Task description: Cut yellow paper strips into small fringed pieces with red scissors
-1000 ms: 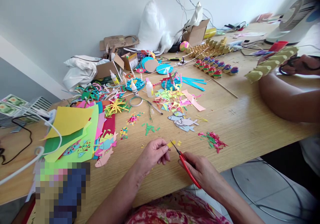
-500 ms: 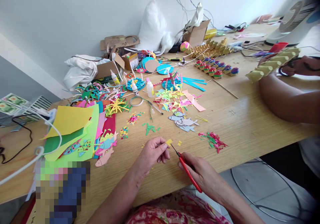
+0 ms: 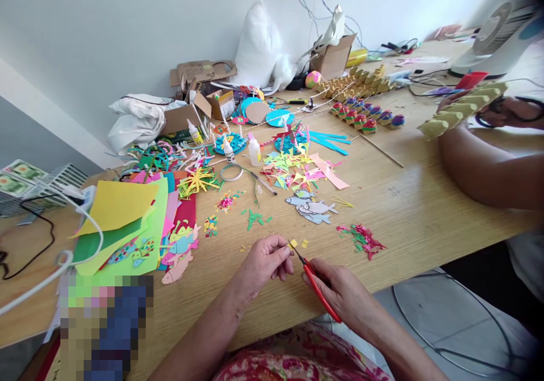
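Note:
My left hand [image 3: 272,259] pinches a small piece of yellow paper [image 3: 293,244] between thumb and fingertips, just above the table's front part. From the right, my right hand [image 3: 334,284] grips red-handled scissors [image 3: 317,287], whose narrow dark blades touch the paper's edge by my left fingertips. Another small yellow square [image 3: 305,244] lies just beyond the blades. Paper fish [image 3: 313,206] in grey-blue lie past my hands. Red and green paper scraps [image 3: 366,240] form a pile to the right, and green bits [image 3: 255,218] lie ahead of my left hand.
Coloured paper sheets [image 3: 123,205] and pink fish cutouts [image 3: 181,259] cover the left side. Glue bottles [image 3: 255,151], a scrap heap [image 3: 291,168] and painted egg-carton cups [image 3: 355,117] stand farther back. On the right, another person's arm [image 3: 476,165] is beside an egg carton [image 3: 461,111].
My left hand has shifted slightly right. The scissor blades now overlap the yellow paper, which shows less than before. At the right, the other person's hand with dark-handled scissors has moved a little.

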A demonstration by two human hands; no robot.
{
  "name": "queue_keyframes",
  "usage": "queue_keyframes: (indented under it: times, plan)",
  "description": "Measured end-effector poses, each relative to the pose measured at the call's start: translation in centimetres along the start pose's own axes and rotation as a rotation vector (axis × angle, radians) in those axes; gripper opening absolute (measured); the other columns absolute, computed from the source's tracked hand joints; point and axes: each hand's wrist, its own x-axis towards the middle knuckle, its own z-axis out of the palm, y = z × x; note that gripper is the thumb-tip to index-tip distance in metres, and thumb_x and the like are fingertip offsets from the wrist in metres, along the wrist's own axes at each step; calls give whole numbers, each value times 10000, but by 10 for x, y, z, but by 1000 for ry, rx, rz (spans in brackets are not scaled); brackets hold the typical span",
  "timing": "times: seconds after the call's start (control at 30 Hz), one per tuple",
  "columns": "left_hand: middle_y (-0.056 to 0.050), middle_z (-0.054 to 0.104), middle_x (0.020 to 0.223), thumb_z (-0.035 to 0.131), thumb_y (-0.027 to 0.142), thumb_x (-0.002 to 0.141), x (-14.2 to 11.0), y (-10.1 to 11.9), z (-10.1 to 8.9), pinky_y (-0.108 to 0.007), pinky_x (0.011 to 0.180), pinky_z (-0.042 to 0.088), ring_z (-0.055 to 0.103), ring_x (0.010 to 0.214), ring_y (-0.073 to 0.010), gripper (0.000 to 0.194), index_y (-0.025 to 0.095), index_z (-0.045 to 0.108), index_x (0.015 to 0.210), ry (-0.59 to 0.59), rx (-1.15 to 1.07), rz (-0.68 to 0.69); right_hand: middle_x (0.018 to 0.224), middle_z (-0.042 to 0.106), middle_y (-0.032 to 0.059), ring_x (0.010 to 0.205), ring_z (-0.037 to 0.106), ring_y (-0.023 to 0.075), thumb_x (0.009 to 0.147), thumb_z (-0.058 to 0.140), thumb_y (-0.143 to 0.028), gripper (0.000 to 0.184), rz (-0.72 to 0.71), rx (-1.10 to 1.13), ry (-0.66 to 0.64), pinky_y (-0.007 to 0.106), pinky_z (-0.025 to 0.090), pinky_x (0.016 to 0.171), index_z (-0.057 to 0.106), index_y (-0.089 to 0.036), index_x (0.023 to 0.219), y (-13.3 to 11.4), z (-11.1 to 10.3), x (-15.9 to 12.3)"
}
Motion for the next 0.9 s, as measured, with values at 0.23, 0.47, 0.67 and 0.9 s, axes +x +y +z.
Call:
queue_keyframes:
  times: [0.23,0.47,0.67,0.9]
  plan:
    - [39,538,510,498,360,755,1,-8,-6,-155,371,246,406,364,-34,222,149,484,688,5,5,-5,562,509,-7,516,438,120,853,282,-376,339,0,-20,22,221,315,486,444,-187,623,2,-2,1]
    - [30,561,523,502,368,745,-2,-6,-10,-156,365,239,426,360,-34,228,144,491,702,43,-23,7,607,558,10,551,491,139,877,267,-386,347,3,-19,7,234,342,516,459,-193,662,2,-3,-1]
    - [23,576,535,499,341,753,-2,-3,-9,-153,361,246,450,366,-37,202,148,479,699,35,-45,30,646,554,13,589,512,153,891,257,-395,327,-23,-45,-42,240,359,541,450,-200,714,-1,-4,-3]
    - [22,577,527,511,365,745,-2,-3,-3,-158,361,243,444,356,-39,222,149,483,703,8,-45,4,629,542,1,566,483,137,887,284,-375,317,-30,-15,-19,233,343,529,469,-190,707,-4,-3,-3]
